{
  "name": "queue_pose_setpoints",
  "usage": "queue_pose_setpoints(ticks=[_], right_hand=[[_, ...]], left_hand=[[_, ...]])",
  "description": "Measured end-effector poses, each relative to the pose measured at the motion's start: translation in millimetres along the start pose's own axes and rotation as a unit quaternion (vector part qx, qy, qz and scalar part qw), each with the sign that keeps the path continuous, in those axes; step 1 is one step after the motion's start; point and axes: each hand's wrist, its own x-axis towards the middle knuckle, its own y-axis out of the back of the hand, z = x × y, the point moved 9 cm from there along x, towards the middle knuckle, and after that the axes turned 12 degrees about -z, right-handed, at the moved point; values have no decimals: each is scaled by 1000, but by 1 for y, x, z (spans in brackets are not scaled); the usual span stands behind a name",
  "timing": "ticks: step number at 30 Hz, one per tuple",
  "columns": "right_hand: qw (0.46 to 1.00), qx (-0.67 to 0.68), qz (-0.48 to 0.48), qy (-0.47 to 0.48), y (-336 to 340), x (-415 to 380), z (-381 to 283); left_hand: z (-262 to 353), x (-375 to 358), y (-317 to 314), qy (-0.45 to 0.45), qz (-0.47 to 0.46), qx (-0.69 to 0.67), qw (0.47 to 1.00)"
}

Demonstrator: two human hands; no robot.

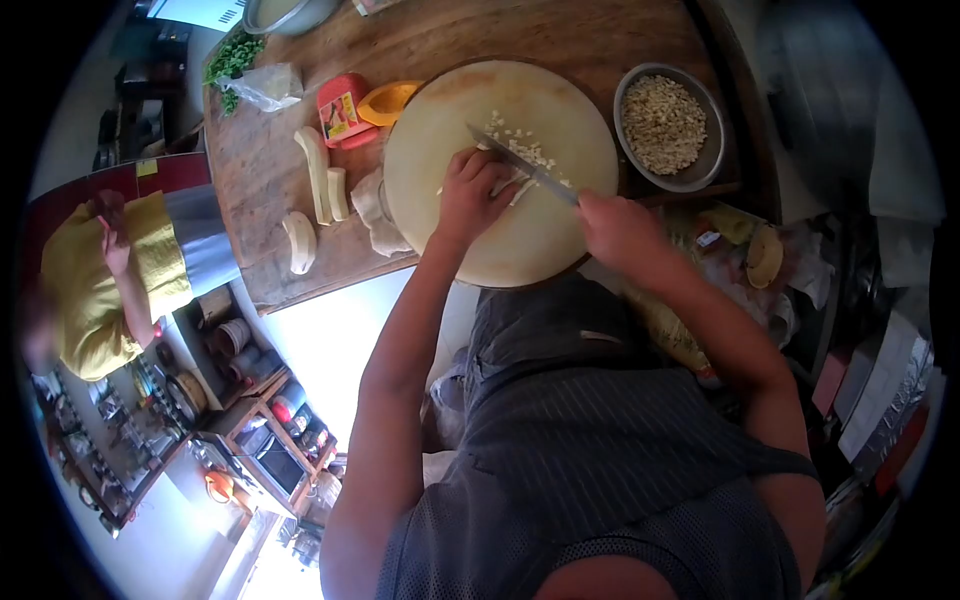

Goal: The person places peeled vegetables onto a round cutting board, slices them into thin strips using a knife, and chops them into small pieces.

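My right hand (622, 236) is wrapped round the handle of a kitchen knife (535, 170), whose blade points up and left across the round chopping board (490, 260). Beside the blade, my left hand (474, 192) presses down with curled fingers on pale strips (522, 190) of a peeled food. Small pale diced pieces (530, 150) lie scattered on the board just beyond the knife. The ends of the strips under my left fingers are partly hidden.
A metal bowl (718, 155) of pale diced pieces stands right of the board. On the left lie long peeled pieces (315, 170), a cloth (378, 215), a red package (342, 112), an orange dish (388, 102), a plastic bag (272, 88) and green herbs (234, 58). A person (125, 270) in yellow stands beyond the table's left edge.
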Motion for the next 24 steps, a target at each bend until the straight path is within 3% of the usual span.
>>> queue_pose_setpoints(ticks=[5,11,14,20,24], right_hand=[[1000,0,16,23,-19,34,-7],[1000,3,13,-5,-12,14,9],[997,-26,-45,-64,-1,-4,12],[998,9,-36,-41,-1,7,-12],[999,-8,22,34,-10,55,-25]], left_hand=[[-3,-1,-1,1,-2,-1,1000],[-3,-1,0,6,6,-8,1000],[-2,-3,-1,-1,10,-11,1000],[2,0,5,-14,20,-7,1000],[3,-4,5,-19,18,5,1000]])
